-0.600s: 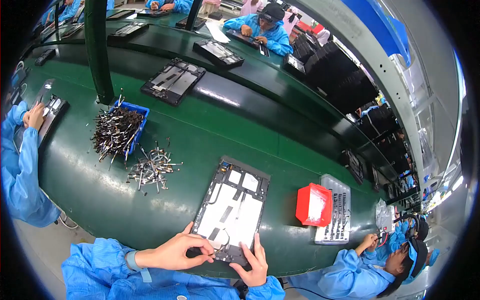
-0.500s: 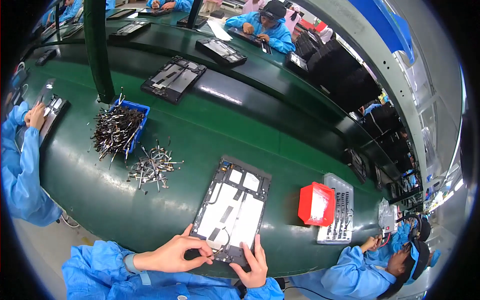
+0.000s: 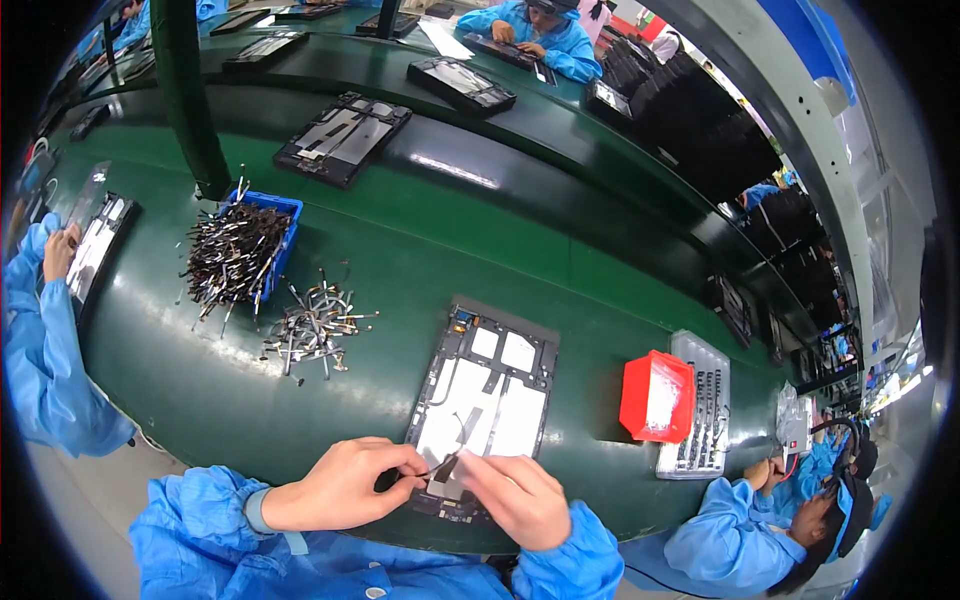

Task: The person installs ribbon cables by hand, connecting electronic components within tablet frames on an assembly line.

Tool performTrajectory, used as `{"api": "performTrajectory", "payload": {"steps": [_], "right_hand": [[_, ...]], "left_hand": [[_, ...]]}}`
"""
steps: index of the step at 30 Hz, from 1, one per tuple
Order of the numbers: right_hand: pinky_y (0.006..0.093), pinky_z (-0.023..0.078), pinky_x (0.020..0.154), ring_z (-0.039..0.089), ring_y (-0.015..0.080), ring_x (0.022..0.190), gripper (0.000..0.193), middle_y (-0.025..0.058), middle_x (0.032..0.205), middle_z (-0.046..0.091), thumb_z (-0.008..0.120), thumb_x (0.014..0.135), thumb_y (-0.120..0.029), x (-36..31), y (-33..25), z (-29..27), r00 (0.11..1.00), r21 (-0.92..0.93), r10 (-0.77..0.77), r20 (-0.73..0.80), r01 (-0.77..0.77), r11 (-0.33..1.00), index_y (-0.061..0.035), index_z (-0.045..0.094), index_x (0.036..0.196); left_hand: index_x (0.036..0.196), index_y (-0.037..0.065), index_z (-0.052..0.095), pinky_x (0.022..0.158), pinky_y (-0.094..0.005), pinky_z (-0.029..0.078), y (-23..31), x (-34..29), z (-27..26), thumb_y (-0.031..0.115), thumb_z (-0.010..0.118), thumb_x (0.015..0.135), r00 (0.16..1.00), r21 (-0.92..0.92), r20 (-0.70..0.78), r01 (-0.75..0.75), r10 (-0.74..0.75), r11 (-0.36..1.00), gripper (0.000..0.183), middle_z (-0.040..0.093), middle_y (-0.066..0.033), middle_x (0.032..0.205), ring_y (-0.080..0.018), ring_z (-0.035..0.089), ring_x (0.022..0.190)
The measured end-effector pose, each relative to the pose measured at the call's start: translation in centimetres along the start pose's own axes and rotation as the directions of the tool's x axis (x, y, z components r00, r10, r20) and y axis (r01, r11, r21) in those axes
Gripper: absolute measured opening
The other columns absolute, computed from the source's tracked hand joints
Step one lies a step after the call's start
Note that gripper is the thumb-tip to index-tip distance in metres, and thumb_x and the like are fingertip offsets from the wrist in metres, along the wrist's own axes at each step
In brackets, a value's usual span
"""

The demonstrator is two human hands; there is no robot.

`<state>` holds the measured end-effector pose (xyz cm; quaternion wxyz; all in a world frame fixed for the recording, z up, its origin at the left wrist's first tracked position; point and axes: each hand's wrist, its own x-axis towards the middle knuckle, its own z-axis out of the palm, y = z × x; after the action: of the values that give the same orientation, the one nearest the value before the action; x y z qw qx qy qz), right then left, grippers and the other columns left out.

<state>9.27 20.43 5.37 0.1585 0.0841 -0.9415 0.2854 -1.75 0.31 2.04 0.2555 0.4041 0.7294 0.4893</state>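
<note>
My left hand (image 3: 345,487): thumb (image 3: 402,490) and forefinger (image 3: 408,459) pinched together at the tips | my right hand (image 3: 522,505): just right of that pinch, fingers (image 3: 490,480) angled toward it, ends blurred | my left wrist (image 3: 284,508): left of its fingers | my right forearm (image 3: 575,560): sleeved, below its fingers and to their right

We can read no words, numbers or signs here; any print on the opened tablet (image 3: 486,405), the red bin (image 3: 635,403) or the blue bin (image 3: 289,232) is too small for us.
</note>
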Motion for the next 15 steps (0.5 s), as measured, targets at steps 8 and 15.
{"api": "performTrajectory", "payload": {"steps": [8,15], "right_hand": [[0.0250,0.054,0.064,0.066,0.0126,0.073,0.025,0.0059,0.091,0.066,0.069,0.078,0.005,4.1,2.6,3.5,0.968,0.354,0.251,-0.016,-0.229,0.907,-0.0044,0.074,0.101],[0.0224,0.055,0.061,0.063,0.0119,0.074,0.019,0.0096,0.097,0.065,0.062,0.088,0.005,4.6,5.4,3.6,0.860,0.707,0.446,0.249,-0.476,0.523,0.0009,0.071,0.105]], "left_hand": [[0.090,0.007,0.069,0.080,-0.0361,0.052,-0.2,0.4,-1.4,0.012,0.067,0.080,0.998,0.022,-0.047,0.031,-0.030,0.999,0.012,0.068,-0.0063,0.083,-0.0225,0.065,0.086],[0.091,0.008,0.069,0.104,-0.0452,0.040,-2.9,2.2,-3.0,0.014,0.069,0.068,0.871,0.738,-0.104,-0.256,0.480,0.624,0.023,0.066,-0.0019,0.095,-0.0191,0.060,0.103]]}}
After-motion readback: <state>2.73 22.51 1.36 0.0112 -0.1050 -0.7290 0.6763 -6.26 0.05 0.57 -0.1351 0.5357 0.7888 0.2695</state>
